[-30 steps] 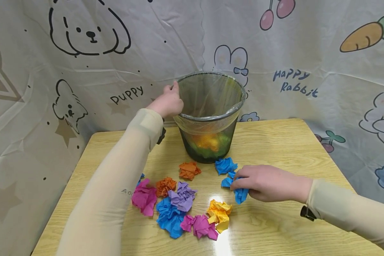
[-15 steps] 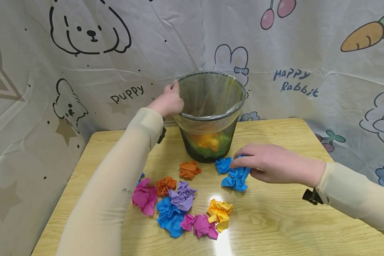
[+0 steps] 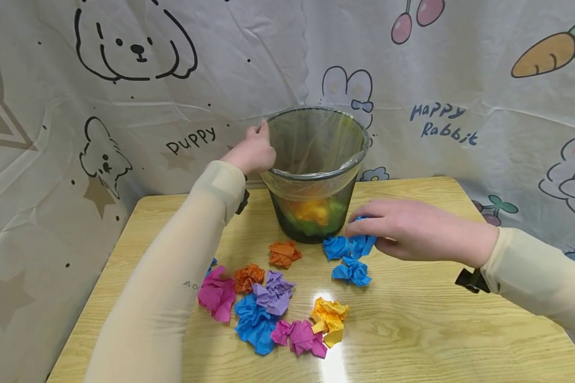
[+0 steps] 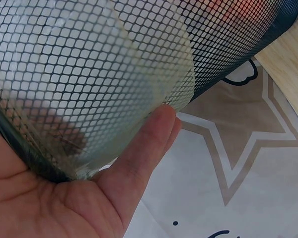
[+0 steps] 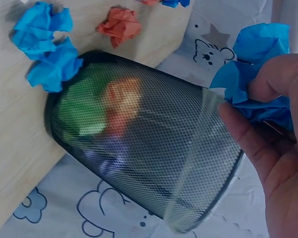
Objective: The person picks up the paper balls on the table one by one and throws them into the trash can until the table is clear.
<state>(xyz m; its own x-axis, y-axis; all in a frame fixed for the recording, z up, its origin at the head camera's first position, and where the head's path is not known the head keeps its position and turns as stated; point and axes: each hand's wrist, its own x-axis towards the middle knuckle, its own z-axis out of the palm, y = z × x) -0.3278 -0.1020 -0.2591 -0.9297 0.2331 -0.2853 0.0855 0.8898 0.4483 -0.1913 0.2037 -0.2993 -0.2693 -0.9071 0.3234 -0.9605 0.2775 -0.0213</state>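
My left hand (image 3: 253, 151) grips the left rim of a black mesh wastebasket (image 3: 342, 205) lined with a clear bag; the left wrist view shows the rim between thumb and fingers. Orange and green crumpled paper shows through its lower wall. My right hand (image 3: 412, 231) pinches a crumpled blue paper (image 5: 260, 74) between thumb and fingers, at the basket's right side. In the head view the fingers partly hide that paper. Two other blue paper balls lie just below it, one close to the basket base (image 3: 336, 248) and one nearer me (image 3: 352, 271).
On the wooden table (image 3: 436, 319) lie orange balls (image 3: 284, 254), a purple one (image 3: 273, 292), a large blue one (image 3: 256, 322), magenta ones (image 3: 216, 295) and a yellow one (image 3: 329, 319). My left sleeve partly covers another blue piece. A printed curtain (image 3: 249, 58) hangs behind.
My right hand has lifted the blue paper off the blue cluster and moved it away from me, up beside the basket. My left hand has stayed on the rim.
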